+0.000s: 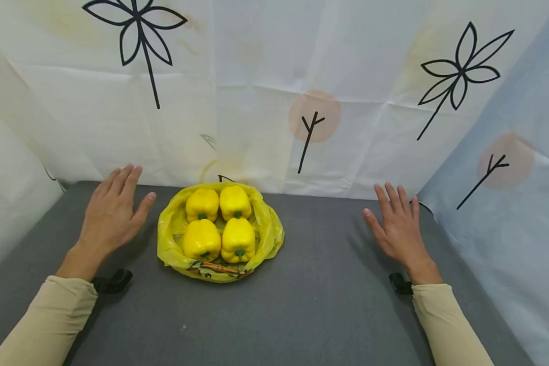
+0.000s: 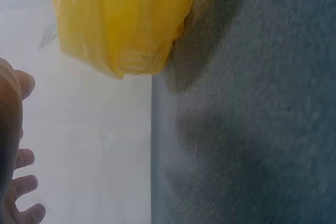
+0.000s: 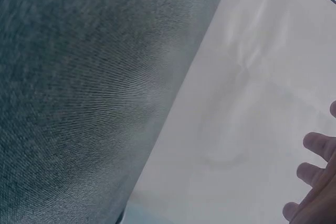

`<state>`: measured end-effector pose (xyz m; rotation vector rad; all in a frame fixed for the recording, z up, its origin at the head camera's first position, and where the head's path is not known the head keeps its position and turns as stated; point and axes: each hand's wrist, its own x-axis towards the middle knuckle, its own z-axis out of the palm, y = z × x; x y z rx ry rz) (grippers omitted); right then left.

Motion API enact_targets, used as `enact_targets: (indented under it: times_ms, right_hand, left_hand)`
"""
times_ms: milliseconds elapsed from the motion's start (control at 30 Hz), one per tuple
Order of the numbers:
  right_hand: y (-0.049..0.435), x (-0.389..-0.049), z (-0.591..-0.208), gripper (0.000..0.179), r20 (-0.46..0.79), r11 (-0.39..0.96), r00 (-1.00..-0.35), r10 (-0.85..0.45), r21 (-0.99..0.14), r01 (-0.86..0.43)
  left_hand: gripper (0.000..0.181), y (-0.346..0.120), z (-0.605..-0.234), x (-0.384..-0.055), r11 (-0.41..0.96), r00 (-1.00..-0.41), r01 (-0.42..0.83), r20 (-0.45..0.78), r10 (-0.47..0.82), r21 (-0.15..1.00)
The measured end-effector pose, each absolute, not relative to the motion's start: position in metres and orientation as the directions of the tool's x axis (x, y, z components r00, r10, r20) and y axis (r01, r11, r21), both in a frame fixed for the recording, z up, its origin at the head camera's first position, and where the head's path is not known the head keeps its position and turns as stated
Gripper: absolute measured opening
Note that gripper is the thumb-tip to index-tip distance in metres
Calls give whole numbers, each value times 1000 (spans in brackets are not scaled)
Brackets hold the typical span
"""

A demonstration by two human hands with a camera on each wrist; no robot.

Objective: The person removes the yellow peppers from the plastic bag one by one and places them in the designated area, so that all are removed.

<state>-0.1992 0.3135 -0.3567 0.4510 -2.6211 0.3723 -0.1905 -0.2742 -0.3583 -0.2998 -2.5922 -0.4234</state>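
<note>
A yellow plastic bag (image 1: 271,236) stands left of the table's middle, its mouth spread wide and its rim rolled down. Inside it sit several yellow bell peppers (image 1: 202,238) with green stems, grouped in two rows. To the left of the bag, my left hand (image 1: 110,216) holds nothing, palm down with its fingers extended and the thumb toward the bag. My right hand (image 1: 399,234) is far to the right, palm down and fingers spread, also holding nothing. The left wrist view shows the bag's side (image 2: 126,24) beyond the left fingertips (image 2: 32,213).
The grey table (image 1: 311,295) ends at a white cloth wall (image 1: 256,122) printed with leaf and twig drawings. More cloth (image 1: 521,223) borders the right side. A black wrist strap (image 1: 113,282) is on the left wrist and another strap (image 1: 400,283) on the right.
</note>
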Motion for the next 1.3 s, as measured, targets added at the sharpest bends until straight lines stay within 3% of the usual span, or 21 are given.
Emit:
enact_targets:
  times_ms: [100, 267, 500, 767, 1000, 1300]
  right_hand:
    - [312, -199, -354, 66, 494, 897, -831, -256, -200, -395]
    - [310, -199, -350, 62, 509, 862, -821, -258, -263, -434]
    - [305, -190, -345, 65, 385, 833, -900, -203, -415, -365]
    - [298, -187, -345, 67, 332, 835, -923, -197, -437, -335]
    - [291, -185, -342, 66, 319, 817, -924, -210, -463, -345]
    - [279, -180, -339, 65, 249, 781, -941, -230, -529, -331]
  left_hand:
    - [66, -271, -360, -190, 899, -865, 289, 493, 98, 330]
    - [64, -263, -362, -189, 766, -905, 295, 424, 32, 572]
    - [65, -249, -373, -192, 530, -952, 295, 289, 97, 795]
    - [71, -250, -394, -198, 470, -982, 183, 135, 134, 863]
    - [65, -252, -402, -200, 390, -982, 179, 142, 122, 903]
    - [63, -252, -405, -198, 394, -982, 184, 147, 121, 901]
